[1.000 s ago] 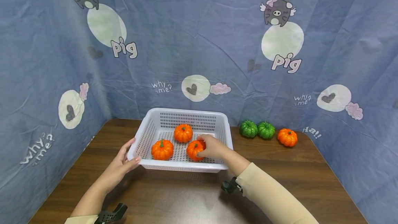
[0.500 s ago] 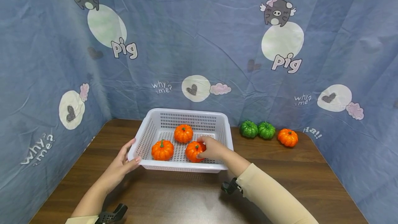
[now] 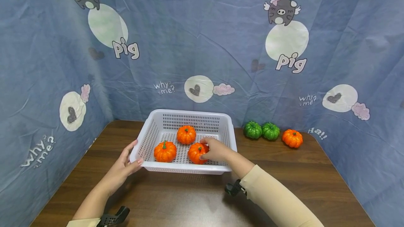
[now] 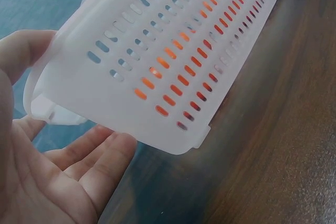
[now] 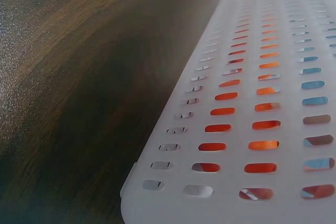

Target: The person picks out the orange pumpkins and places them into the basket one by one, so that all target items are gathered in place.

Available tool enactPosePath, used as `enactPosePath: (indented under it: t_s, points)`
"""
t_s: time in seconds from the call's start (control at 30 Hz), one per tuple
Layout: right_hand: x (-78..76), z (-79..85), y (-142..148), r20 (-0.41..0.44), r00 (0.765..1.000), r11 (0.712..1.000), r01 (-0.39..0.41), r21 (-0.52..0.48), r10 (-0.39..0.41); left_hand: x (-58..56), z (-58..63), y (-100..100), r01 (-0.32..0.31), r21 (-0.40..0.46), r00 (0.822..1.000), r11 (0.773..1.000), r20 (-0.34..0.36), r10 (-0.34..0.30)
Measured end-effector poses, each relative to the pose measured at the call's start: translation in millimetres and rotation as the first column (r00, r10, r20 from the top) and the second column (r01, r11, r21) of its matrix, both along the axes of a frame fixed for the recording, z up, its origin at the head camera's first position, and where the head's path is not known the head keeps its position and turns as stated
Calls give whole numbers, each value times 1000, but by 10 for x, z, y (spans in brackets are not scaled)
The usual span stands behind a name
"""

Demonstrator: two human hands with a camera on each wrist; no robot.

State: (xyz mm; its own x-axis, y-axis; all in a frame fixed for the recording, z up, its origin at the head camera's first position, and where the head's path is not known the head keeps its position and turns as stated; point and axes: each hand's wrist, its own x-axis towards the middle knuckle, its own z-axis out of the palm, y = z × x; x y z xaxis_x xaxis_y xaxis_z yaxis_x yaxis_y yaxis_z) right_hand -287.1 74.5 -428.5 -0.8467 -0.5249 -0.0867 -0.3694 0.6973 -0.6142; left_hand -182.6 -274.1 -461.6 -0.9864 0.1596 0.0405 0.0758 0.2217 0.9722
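A white perforated plastic basket (image 3: 186, 166) stands on the table in the head view. My left hand (image 3: 122, 166) grips its near left corner, thumb at the rim and fingers against the outer side, as the left wrist view shows the hand (image 4: 68, 161) close up. Inside the basket, my right hand (image 3: 217, 150) holds a small orange pumpkin (image 3: 195, 153) from its right side, thumb in front and fingers behind. Another orange pumpkin (image 3: 165, 152) sits at the front left of the basket, and one more orange pumpkin (image 3: 186, 135) lies toward the back. The right wrist view hides the right hand behind the basket wall (image 5: 173, 203).
To the right of the basket, a green pumpkin (image 3: 253, 130), a second green pumpkin (image 3: 270, 131) and an orange pumpkin (image 3: 292, 138) line the back of the brown wooden table (image 3: 284, 178). A blue printed cloth (image 3: 202, 45) hangs behind and along the sides.
The orange pumpkin in my right hand has shifted slightly left and toward the front inside the basket. My left hand and the basket have stayed in place.
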Motion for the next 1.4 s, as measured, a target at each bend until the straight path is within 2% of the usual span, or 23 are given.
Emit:
enactPosePath:
  t_s: [0.17,0.5,0.83,1.17,1.4]
  points:
    - [-10,21,11,-2,1000,999,6,-32,-6,1,1,1,6,2,1000,1000,-5,-6]
    - [40,126,28,-81,997,996,-15,-87,8,6,-7,-6,7,9,1000,1000,-3,-7]
    - [157,290,162,-96,995,979,-52,-195,34,-1,-15,-7,0,8,1000,1000,5,0]
    - [324,423,321,-142,990,966,-35,-257,-2,4,-11,-1,-3,5,1000,1000,7,3]
    - [435,496,423,-141,990,947,-20,-319,-27,4,-6,1,3,11,1000,1000,0,-3]
